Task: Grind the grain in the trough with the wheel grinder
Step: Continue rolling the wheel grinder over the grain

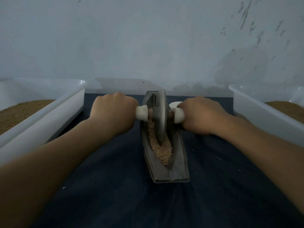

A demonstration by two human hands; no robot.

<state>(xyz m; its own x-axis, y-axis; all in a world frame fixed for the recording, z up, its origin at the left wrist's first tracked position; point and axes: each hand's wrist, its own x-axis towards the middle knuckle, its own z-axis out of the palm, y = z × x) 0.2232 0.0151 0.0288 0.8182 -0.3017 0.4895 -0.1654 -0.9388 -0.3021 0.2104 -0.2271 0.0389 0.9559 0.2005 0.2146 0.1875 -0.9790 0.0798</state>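
Observation:
A grey metal boat-shaped trough (176, 171) lies lengthwise on the dark cloth, its near end toward me. Tan crushed grain (162, 151) fills its groove. A grey metal wheel grinder (160, 116) stands upright in the groove, toward the far half of the trough. A white handle sticks out on each side of the wheel. My left hand (113, 112) grips the left handle (141, 113). My right hand (200, 115) grips the right handle (178, 115). Both fists hide most of each handle.
A white plastic tub (54, 109) holding brown ground material stands at the left. A second white tub (256, 111) with similar brown material stands at the right. A pale wall rises just behind the trough. A few stray grains (218, 158) lie on the dark cloth (115, 186).

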